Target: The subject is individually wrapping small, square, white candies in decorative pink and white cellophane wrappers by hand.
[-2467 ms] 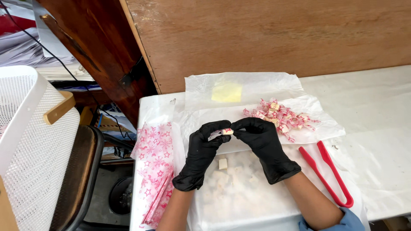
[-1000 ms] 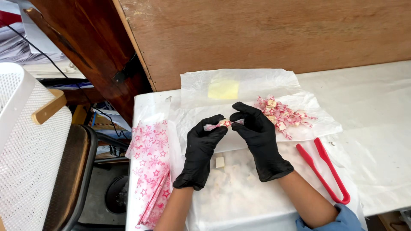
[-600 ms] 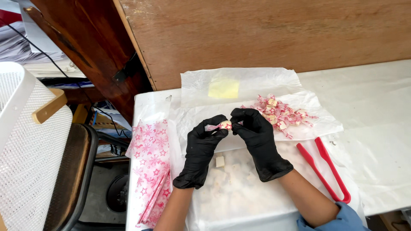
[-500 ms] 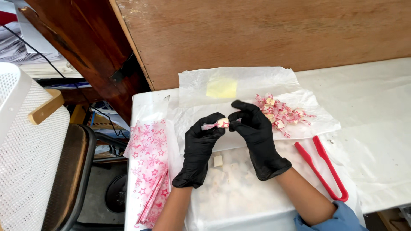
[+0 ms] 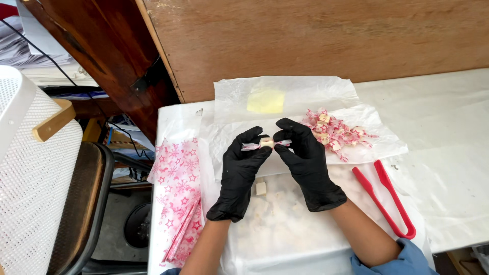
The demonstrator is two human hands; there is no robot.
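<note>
Both my hands wear black gloves and meet over the white table. My left hand (image 5: 242, 170) pinches one twisted end of a small pale candy in a pink-and-white wrapper (image 5: 266, 143). My right hand (image 5: 305, 160) pinches the other end. The candy hangs between my fingertips above a clear plastic sheet. A bare pale candy piece (image 5: 261, 188) lies below my hands on the plastic-covered tray (image 5: 285, 229).
A heap of wrapped candies (image 5: 336, 132) lies on a plastic sheet to the right. Red tongs (image 5: 384, 196) rest at my right forearm. A stack of pink star-printed wrappers (image 5: 178, 196) is at the left. A yellow slab (image 5: 266, 101) lies under plastic behind. A chair (image 5: 76, 203) stands left.
My hands have stayed together on the candy, turning its wrapper ends. The view has shifted slightly.
</note>
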